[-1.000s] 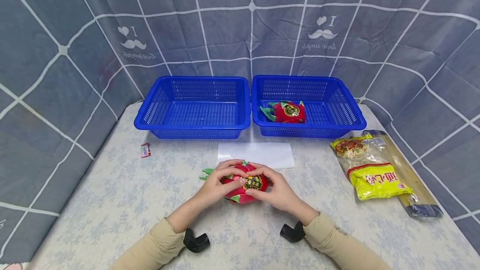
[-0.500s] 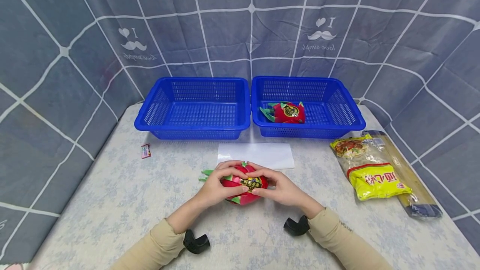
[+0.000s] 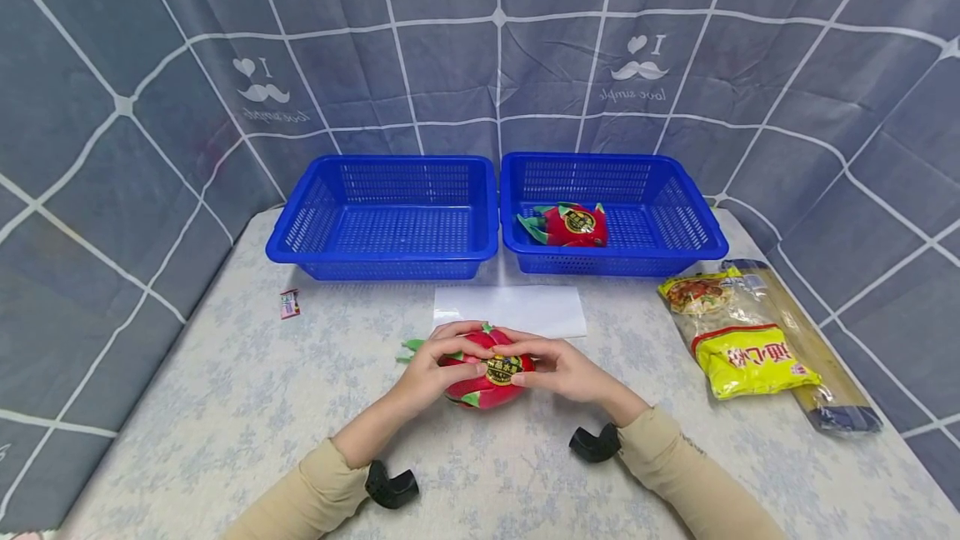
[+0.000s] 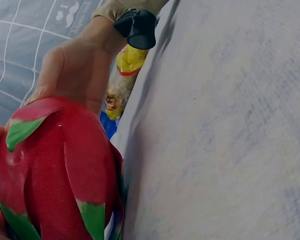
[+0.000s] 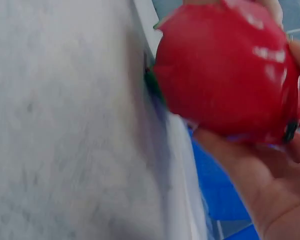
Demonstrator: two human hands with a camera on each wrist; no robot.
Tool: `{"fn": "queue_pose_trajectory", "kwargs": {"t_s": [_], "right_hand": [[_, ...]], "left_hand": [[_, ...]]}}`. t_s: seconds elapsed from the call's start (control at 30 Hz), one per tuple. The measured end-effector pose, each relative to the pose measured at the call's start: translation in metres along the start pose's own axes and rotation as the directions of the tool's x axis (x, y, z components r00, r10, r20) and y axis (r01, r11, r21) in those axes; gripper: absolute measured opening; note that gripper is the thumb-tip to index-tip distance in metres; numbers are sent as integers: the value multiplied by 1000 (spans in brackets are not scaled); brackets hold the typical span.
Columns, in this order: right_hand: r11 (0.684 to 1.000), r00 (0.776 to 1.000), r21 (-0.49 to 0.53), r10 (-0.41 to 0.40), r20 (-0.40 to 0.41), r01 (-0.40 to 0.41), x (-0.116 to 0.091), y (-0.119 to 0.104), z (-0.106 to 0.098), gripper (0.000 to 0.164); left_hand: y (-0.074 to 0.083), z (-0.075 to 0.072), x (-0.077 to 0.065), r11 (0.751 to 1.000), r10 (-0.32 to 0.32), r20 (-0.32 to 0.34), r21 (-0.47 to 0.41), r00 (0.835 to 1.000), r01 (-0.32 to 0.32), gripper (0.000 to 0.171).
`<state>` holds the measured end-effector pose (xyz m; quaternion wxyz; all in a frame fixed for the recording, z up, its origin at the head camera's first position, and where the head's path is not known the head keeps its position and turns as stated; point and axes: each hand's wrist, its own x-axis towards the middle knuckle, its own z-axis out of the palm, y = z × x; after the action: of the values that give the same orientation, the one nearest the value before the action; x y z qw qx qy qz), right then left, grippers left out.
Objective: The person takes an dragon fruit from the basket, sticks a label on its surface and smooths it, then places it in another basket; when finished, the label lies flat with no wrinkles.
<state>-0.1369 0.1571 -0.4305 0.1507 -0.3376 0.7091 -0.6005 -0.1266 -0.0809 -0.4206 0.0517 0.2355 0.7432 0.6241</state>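
Note:
A red dragon fruit (image 3: 487, 394) with green-tipped scales and a black and gold label sits low over the table in front of the person. My left hand (image 3: 427, 373) grips its left side, fingers over the far side and thumb on top near the label. From the right, my right hand (image 3: 566, 367) holds it too, its thumb at the label's right edge. Green leafy ends (image 3: 408, 348) stick out past the left hand. In the left wrist view the dragon fruit (image 4: 60, 170) fills the lower left; in the right wrist view the right hand (image 5: 270, 185) lies against it.
Two blue baskets stand at the back: the left one (image 3: 382, 257), and the right one (image 3: 622, 255) with another dragon fruit (image 3: 573, 225) inside. A white sheet (image 3: 513, 307) lies ahead of the hands. At right are a yellow food bag (image 3: 738, 340) and a long package (image 3: 813, 348); a small packet (image 3: 289, 303) lies left.
My right thumb and forearm have shifted slightly right, leaving the thumbs farther apart and more of the label showing. The dragon fruit stays in nearly the same place between both hands.

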Motion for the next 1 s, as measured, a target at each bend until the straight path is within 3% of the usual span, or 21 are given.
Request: {"fn": "queue_pose_trajectory", "kwargs": {"t_s": [0.3,0.47,0.67,0.83,1.0], "right_hand": [[997,990,73,-8,-141,19,2,10,1,31],[997,990,68,-27,-135,36,1,11,2,28],[998,992,-51,-38,-119,32,1,7,10,31],[999,993,-43,1,-120,-6,2,2,13,37],[997,993,-26,65,-96,-68,1,1,10,41]], "left_hand": [[-2,-2,3,998,3,-21,-58,1000,-5,11],[-4,-3,3,999,-2,-15,-36,1000,2,13],[-5,-3,2,1000,8,1,-3,1000,-8,24],[-7,-3,2,1000,10,1,16,1000,-10,31],[-6,-2,2,1000,15,-19,27,1000,-15,24]]}}
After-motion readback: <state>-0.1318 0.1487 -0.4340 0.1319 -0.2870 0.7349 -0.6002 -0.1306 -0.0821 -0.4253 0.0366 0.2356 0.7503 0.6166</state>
